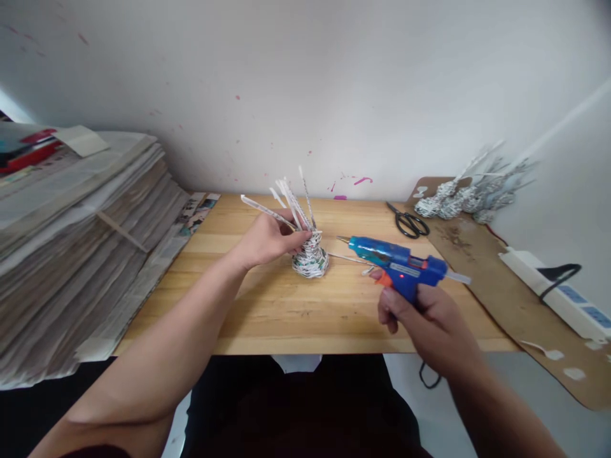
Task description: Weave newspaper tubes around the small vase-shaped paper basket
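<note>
A small vase-like piece woven from rolled newspaper strips [310, 257] stands on the wooden table [277, 312]. Several loose paper strips fan upward from its narrow neck, and one sticks out sideways to the right. My left hand [274, 238] is closed around the neck, thumb in front, its other fingers partly hidden behind the strips. To the right, my right hand [424, 315] grips a blue hot glue gun [398, 261] by its handle, near the orange trigger. The gun's nozzle points left toward the woven piece, apart from it. A glue stick protrudes from its back.
Black scissors [409, 222] lie at the back right. Several finished-looking woven paper pieces [458, 200] rest on a brown board [470, 254]. A white power strip [556, 292] runs along the right. A tall newspaper stack [90, 254] fills the left.
</note>
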Demonstrator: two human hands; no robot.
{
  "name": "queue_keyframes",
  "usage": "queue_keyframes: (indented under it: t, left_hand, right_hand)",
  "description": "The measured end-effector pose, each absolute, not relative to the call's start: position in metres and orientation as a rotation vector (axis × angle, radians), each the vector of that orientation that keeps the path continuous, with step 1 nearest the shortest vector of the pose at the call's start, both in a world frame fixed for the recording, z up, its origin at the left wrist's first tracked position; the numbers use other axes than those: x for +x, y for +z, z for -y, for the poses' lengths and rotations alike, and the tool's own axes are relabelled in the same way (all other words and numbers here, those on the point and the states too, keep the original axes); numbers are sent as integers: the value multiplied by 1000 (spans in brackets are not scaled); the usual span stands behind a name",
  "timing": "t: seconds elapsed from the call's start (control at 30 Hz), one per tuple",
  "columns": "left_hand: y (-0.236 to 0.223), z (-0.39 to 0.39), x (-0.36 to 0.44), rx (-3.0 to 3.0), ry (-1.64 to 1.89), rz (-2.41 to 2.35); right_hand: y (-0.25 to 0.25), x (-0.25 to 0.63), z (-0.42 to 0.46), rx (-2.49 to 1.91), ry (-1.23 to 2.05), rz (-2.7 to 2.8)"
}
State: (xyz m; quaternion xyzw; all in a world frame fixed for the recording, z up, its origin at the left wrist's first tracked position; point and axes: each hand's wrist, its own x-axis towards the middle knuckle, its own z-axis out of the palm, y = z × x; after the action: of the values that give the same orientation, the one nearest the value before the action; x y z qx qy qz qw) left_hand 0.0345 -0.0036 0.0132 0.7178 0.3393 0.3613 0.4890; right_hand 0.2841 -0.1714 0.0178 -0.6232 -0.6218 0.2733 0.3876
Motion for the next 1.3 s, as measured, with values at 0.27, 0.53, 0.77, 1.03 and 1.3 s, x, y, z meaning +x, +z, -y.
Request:
queue_keyframes:
  t: [0.27, 0.53, 0.77, 1.03, 1.3]
  left_hand:
    - [12, 3, 34, 1755, 892, -850]
    - [12, 4, 34, 1763, 893, -832]
    - [13, 5, 34, 1754, 896, -841]
    - [15, 6, 35, 1745, 897, -838]
    - [16, 7, 36, 1747, 897, -834]
  right_hand:
    - [-4, 255, 153, -1561, 353, 1771]
    - [-6, 257, 151, -1562, 235, 1786]
    - [-9, 257, 148, -1551, 202, 1809]
    - [-10, 257, 150, -1550, 164, 1836]
    - [-11, 257, 149, -1567, 186, 1835]
